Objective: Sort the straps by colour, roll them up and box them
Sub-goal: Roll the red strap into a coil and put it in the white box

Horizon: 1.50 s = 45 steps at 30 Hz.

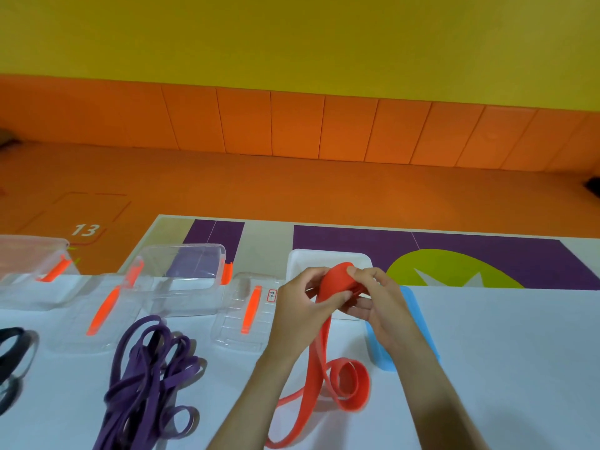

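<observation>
A red strap trails from my hands down onto the white table in loose loops. Its upper end is wound into a small roll held above a white box. My left hand grips the roll from the left, thumb pressed on its lower side. My right hand pinches the roll's top right edge. A heap of purple straps lies to the left. Black straps show at the left edge.
A clear box holding a purple roll stands behind the purple heap, another clear box at far left. Clear lids with orange clips lie between. A blue lid lies right of the white box, under my right forearm.
</observation>
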Tool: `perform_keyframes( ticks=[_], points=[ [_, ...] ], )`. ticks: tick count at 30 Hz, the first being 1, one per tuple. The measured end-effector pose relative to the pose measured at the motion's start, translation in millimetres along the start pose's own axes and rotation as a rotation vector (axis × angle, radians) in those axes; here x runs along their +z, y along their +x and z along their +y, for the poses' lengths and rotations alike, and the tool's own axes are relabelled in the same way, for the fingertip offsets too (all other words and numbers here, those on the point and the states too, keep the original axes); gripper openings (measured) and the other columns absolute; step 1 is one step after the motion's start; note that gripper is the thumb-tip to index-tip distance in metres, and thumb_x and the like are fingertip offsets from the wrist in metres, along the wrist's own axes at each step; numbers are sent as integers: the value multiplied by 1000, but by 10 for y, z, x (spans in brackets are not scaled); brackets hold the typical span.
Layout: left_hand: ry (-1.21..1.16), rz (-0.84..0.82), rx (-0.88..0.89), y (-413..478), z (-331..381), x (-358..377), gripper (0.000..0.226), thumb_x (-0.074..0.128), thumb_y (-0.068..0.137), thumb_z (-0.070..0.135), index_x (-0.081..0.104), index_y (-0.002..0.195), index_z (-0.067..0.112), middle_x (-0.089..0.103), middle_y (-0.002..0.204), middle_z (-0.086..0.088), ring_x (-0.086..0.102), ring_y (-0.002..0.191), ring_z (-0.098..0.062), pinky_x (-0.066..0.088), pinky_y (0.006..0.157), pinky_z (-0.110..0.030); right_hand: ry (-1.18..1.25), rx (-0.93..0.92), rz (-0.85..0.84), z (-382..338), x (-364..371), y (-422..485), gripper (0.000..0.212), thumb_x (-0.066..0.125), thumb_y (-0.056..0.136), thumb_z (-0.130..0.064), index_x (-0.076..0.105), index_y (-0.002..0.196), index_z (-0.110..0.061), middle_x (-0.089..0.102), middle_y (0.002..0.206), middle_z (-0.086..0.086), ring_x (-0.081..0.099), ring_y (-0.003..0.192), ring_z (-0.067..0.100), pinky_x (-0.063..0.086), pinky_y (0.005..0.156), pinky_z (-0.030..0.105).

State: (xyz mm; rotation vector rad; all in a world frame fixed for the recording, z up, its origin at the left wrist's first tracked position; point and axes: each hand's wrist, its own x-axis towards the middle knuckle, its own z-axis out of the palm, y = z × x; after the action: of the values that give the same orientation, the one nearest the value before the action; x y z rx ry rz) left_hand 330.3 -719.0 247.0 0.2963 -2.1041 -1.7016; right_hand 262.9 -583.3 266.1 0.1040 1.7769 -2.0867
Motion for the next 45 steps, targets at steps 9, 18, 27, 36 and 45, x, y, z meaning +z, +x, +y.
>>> perform_keyframes(
  ticks=[9,18,27,36,45],
  points=[
    [212,-92,173,286,417,-123,46,89,81,36,72,123,28,75,108,20,69,102,1,58,92,-23,-135,-94,-109,-447,-10,24,29,72,96,-29,64,103,-2,76,93,17,77,83,28,63,81,43],
    [-18,50,193,474,780,-134,45,93,76,32,74,117,24,77,103,18,71,98,3,54,84,-13,373,-75,-131,-871,210,94,14,64,99,-25,68,107,-14,70,93,9,72,73,15,60,59,28],
    [-92,32,97,623,706,-162,48,99,67,24,72,107,26,78,100,12,74,96,-7,58,81,-22,257,121,-140,-754,253,88,27,65,96,-44,65,108,-19,73,83,5,63,82,19,42,66,31],
    [5,46,149,502,676,-148,39,97,70,21,76,103,24,76,92,20,72,89,-1,54,75,-13,-90,-115,-4,-698,212,82,32,69,98,-41,70,108,-11,75,96,10,74,76,18,58,70,32],
    [-92,55,140,338,707,-85,44,96,72,30,73,110,28,77,101,17,73,101,-5,57,84,-17,-69,-96,-80,-828,113,-1,31,82,87,-30,68,104,-8,74,96,18,75,80,26,62,72,39]
  ],
)
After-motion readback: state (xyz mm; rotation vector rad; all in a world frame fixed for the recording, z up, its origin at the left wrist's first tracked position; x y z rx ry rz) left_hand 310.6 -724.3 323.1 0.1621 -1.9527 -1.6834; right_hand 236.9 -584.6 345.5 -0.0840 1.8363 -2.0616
